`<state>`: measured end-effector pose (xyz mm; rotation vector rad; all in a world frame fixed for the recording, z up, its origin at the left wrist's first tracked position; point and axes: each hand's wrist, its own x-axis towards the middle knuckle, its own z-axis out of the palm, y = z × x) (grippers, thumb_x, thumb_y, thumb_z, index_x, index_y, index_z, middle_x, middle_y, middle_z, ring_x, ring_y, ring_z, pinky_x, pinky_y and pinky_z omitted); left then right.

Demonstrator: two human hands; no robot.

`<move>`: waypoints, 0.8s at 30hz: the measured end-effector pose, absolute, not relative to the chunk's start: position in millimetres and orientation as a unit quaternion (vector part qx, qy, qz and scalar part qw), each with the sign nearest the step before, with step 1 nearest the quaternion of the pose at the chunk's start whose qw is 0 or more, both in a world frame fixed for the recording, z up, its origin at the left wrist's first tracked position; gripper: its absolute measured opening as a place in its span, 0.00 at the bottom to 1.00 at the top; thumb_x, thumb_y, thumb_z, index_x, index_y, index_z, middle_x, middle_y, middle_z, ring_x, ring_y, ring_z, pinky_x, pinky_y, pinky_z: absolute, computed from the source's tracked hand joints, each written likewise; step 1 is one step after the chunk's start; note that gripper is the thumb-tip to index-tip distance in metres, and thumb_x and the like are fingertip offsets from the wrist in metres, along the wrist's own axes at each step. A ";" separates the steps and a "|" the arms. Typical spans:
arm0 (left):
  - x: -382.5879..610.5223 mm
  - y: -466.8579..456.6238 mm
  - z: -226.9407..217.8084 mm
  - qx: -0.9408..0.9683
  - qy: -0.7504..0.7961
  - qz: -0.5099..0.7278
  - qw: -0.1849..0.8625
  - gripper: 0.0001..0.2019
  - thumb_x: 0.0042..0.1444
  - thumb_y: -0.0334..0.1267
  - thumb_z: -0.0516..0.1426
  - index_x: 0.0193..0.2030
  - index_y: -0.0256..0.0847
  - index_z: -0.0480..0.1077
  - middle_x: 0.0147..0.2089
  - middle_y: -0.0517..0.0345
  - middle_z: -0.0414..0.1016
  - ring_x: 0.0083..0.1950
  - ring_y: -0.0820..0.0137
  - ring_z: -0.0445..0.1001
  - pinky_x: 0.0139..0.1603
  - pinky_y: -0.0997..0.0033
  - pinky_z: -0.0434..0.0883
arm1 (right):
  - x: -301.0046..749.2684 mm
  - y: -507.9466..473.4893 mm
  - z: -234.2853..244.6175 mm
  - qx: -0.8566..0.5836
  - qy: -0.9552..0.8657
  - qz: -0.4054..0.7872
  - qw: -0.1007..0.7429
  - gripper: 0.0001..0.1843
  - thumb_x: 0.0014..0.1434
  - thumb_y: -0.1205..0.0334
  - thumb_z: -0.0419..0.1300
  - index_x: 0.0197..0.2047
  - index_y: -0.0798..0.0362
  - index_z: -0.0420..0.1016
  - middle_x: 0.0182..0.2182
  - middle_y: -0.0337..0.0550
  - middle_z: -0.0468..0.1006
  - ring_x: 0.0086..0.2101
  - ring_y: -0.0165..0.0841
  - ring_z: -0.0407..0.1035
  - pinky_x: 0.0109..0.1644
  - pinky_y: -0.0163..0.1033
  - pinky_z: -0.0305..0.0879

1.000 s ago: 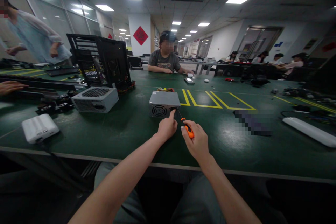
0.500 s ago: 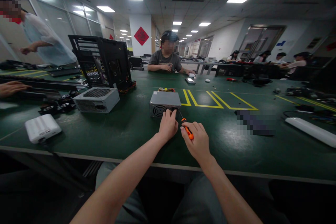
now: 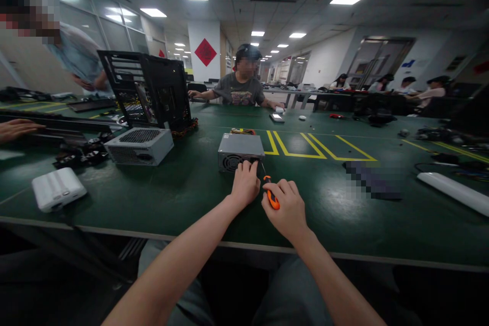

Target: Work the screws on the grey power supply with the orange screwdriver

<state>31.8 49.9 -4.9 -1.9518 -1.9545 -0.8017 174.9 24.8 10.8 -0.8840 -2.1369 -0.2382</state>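
A small grey power supply box with a round fan grille lies on the green table in front of me. My left hand rests against its near face, fingers pressed on the right part of that face. My right hand is closed round the orange handle of a screwdriver, whose thin shaft points up toward the box's near right corner.
A larger grey power supply and an open black computer case stand to the left, a white box nearer the edge. A person sits across the table; another's hand lies at far left. A white bar lies right.
My left hand has gone from one fingertip on the box to fingers spread against its near face. The right hand with the screwdriver has shifted slightly. The standing person at left has moved.
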 end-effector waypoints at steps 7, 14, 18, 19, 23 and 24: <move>31.6 47.0 -2.3 -0.670 -0.670 -0.264 0.182 0.23 0.51 0.32 0.51 0.56 0.35 0.59 0.47 0.46 0.62 0.46 0.58 0.60 0.45 0.59 0.62 | 175.0 28.7 6.1 -0.359 -0.829 -0.047 0.426 0.17 0.59 0.56 0.51 0.48 0.56 0.65 0.36 0.45 0.74 0.33 0.34 0.64 0.38 0.38 0.60; 23.7 47.0 9.5 -0.655 -0.650 -0.311 0.229 0.19 0.54 0.32 0.50 0.54 0.38 0.62 0.54 0.47 0.62 0.55 0.58 0.59 0.54 0.58 0.58 | 174.3 28.4 4.7 -0.368 -0.827 -0.039 0.423 0.14 0.59 0.56 0.51 0.45 0.55 0.66 0.34 0.44 0.74 0.32 0.34 0.64 0.37 0.38 0.61; 11.9 51.4 13.6 -0.655 -0.633 -0.325 0.253 0.22 0.56 0.33 0.49 0.58 0.38 0.57 0.61 0.49 0.57 0.64 0.60 0.51 0.63 0.54 0.48 | 174.3 29.2 4.3 -0.363 -0.828 -0.033 0.426 0.14 0.58 0.57 0.51 0.45 0.55 0.66 0.35 0.45 0.74 0.33 0.34 0.64 0.38 0.39 0.61; 9.4 53.0 13.3 -0.662 -0.628 -0.322 0.253 0.22 0.56 0.33 0.49 0.59 0.39 0.56 0.62 0.50 0.57 0.64 0.61 0.50 0.64 0.53 0.45 | 174.3 29.3 4.4 -0.358 -0.830 -0.034 0.427 0.14 0.58 0.59 0.51 0.45 0.55 0.67 0.35 0.45 0.73 0.33 0.34 0.63 0.38 0.39 0.61; 4.9 59.3 9.9 -0.683 -0.613 -0.318 0.236 0.22 0.56 0.34 0.50 0.58 0.40 0.58 0.59 0.52 0.62 0.63 0.64 0.56 0.65 0.56 0.45 | 174.4 28.8 5.9 -0.345 -0.839 -0.051 0.418 0.11 0.54 0.65 0.52 0.41 0.55 0.69 0.31 0.45 0.71 0.33 0.35 0.61 0.39 0.40 0.61; 4.9 60.4 9.3 -0.684 -0.613 -0.322 0.232 0.21 0.56 0.35 0.50 0.57 0.40 0.59 0.59 0.52 0.63 0.62 0.64 0.57 0.65 0.58 0.47 | 174.5 28.5 6.3 -0.345 -0.841 -0.054 0.414 0.11 0.53 0.66 0.52 0.41 0.55 0.70 0.31 0.45 0.70 0.33 0.35 0.61 0.39 0.40 0.60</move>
